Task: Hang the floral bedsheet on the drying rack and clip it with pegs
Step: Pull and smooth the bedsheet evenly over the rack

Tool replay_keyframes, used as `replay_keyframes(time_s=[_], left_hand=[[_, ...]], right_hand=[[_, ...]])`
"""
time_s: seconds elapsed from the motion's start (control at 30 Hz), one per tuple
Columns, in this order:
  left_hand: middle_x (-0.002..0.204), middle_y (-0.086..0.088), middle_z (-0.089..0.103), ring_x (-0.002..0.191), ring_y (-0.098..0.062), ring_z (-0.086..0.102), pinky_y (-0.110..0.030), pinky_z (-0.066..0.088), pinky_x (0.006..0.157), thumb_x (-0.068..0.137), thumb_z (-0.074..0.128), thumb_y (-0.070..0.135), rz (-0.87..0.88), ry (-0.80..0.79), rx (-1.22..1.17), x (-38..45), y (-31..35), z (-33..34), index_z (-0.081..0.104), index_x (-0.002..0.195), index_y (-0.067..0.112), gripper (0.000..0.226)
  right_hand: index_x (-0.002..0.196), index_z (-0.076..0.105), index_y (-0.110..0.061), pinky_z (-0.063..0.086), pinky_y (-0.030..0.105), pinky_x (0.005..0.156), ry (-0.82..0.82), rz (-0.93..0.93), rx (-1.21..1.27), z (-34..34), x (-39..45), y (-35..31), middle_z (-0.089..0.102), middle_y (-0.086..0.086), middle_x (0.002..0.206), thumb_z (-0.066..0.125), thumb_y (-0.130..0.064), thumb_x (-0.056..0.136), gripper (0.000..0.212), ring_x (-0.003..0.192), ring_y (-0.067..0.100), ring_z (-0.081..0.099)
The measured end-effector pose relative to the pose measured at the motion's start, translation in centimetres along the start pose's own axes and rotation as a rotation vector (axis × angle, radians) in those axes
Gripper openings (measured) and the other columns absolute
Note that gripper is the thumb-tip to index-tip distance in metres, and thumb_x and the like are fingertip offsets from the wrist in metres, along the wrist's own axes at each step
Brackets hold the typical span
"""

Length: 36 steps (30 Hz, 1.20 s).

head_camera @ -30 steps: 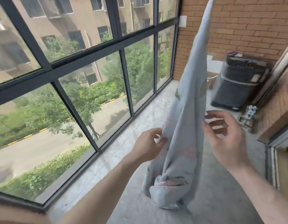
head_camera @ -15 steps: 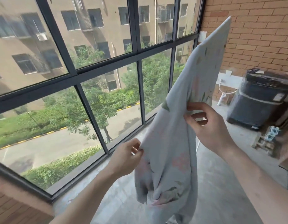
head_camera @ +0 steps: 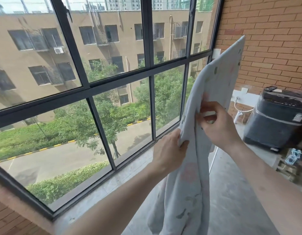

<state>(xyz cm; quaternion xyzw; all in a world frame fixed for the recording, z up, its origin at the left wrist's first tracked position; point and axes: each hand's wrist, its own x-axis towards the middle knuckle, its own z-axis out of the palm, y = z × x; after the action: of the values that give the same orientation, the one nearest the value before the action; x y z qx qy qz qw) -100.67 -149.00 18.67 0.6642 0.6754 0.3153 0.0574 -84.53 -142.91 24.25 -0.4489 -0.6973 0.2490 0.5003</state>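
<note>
Floral bedsheet (head_camera: 189, 175), pale grey-blue with faded pink blooms and green leaf marks, hangs bunched in the right-centre of the frame. Its top edge rises to a point in the upper right, against the red brick wall (head_camera: 268, 39); its lower folds drop out of the bottom edge of the frame. What holds the top corner up cannot be told.

Left hand (head_camera: 168, 151), centre of frame, pinches a fold at the sheet's left edge between thumb and curled fingers. Right hand (head_camera: 216, 126), just above and to the right of it, grips the cloth too: fingers curled into the fabric, thumb pressed on the near side. The two hands are close together, with a narrow band of sheet between them. Both forearms come in bare from the bottom edge.

Dark-framed window wall (head_camera: 89, 87) fills the left and centre of the frame. Through the glass: a tan apartment block, trees, a hedge, a road with a yellow-and-black kerb.

Dark washing machine (head_camera: 273, 122) stands at the right edge against the brick wall, with a small dark object on its lid, too small to identify. White hoses and a tap sit just left of it. Grey concrete floor (head_camera: 231, 197) lies below, lower right.
</note>
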Motion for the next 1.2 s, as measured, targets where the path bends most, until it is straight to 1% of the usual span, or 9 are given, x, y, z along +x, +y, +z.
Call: replay_keyframes(time_s=[0.13,0.2,0.33,0.47,0.6,0.7,0.83,0.97,1.2], left_hand=[[0.103,0.001,0.067,0.089,-0.029,0.064,-0.040,0.050,0.067,0.093,0.058,0.054,0.001,-0.026,0.033,0.8,0.8,0.1,0.050,0.117,0.026,0.038],[0.101,-0.002,0.067,0.091,-0.031,0.064,-0.037,0.043,0.064,0.096,0.057,0.048,0.013,-0.022,0.048,1.2,1.0,0.4,0.056,0.118,0.023,0.034],[0.081,0.001,0.055,0.076,-0.031,0.054,-0.034,0.035,0.060,0.096,0.056,0.038,-0.008,-0.012,0.017,1.7,0.7,0.1,0.056,0.091,0.020,0.019],[0.073,0.002,0.050,0.069,-0.028,0.047,-0.034,0.032,0.057,0.090,0.060,0.034,-0.025,-0.012,0.001,2.3,-0.1,-0.7,0.046,0.078,0.022,0.021],[0.067,0.000,0.055,0.066,-0.031,0.057,-0.034,0.038,0.049,0.086,0.061,0.033,-0.060,-0.058,0.010,3.6,-2.2,-2.0,0.041,0.066,0.021,0.031],[0.078,-0.002,0.063,0.071,-0.028,0.063,-0.038,0.054,0.058,0.081,0.062,0.043,-0.089,-0.102,0.009,4.7,-4.5,-3.1,0.051,0.071,0.023,0.025],[0.084,0.002,0.069,0.073,-0.022,0.068,-0.042,0.061,0.064,0.077,0.063,0.050,-0.127,-0.132,-0.034,5.8,-7.8,-5.0,0.066,0.083,0.025,0.025],[0.092,0.001,0.073,0.080,-0.019,0.070,-0.043,0.062,0.072,0.082,0.073,0.037,-0.197,-0.147,-0.082,6.8,-11.0,-7.3,0.074,0.098,0.019,0.024],[0.102,-0.001,0.073,0.096,-0.024,0.070,-0.044,0.060,0.085,0.083,0.077,0.020,-0.309,-0.133,-0.172,9.1,-15.3,-10.6,0.073,0.107,0.018,0.025]], right_hand=[[0.104,0.065,-0.031,0.062,0.043,0.081,-0.004,0.015,0.035,0.2,0.6,0.4,0.073,-0.019,0.093,0.076,-0.029,0.092,0.016,0.088,0.005,0.072],[0.102,0.066,-0.031,0.062,0.047,0.081,-0.022,0.010,0.051,0.3,0.6,0.2,0.074,-0.018,0.094,0.074,-0.029,0.093,0.012,0.091,0.009,0.072],[0.108,0.067,-0.028,0.061,0.041,0.085,-0.031,-0.053,0.034,0.1,0.5,-1.2,0.073,-0.018,0.099,0.073,-0.023,0.094,0.016,0.095,0.005,0.070],[0.117,0.062,-0.028,0.056,0.022,0.079,0.022,-0.140,-0.011,-1.0,1.4,-2.5,0.070,-0.021,0.108,0.071,-0.033,0.096,0.023,0.096,0.001,0.068],[0.134,0.055,-0.027,0.059,0.032,0.083,0.032,-0.260,-0.154,-1.7,4.0,-3.0,0.059,-0.010,0.129,0.070,-0.018,0.095,0.043,0.109,0.006,0.061],[0.141,0.051,-0.028,0.056,0.039,0.095,-0.015,-0.338,-0.257,-1.3,6.2,-3.8,0.053,-0.008,0.137,0.070,-0.017,0.095,0.051,0.120,0.013,0.056],[0.148,0.047,-0.026,0.049,0.045,0.105,-0.140,-0.408,-0.381,0.4,9.0,-5.5,0.053,-0.004,0.142,0.068,-0.017,0.094,0.058,0.130,0.023,0.051],[0.151,0.045,-0.025,0.040,0.043,0.115,-0.239,-0.439,-0.435,3.0,10.9,-7.1,0.050,-0.003,0.150,0.068,-0.016,0.094,0.062,0.137,0.024,0.045],[0.153,0.043,-0.022,0.034,0.041,0.118,-0.293,-0.458,-0.479,6.3,13.5,-9.7,0.051,0.002,0.149,0.067,-0.018,0.096,0.062,0.139,0.024,0.041]])
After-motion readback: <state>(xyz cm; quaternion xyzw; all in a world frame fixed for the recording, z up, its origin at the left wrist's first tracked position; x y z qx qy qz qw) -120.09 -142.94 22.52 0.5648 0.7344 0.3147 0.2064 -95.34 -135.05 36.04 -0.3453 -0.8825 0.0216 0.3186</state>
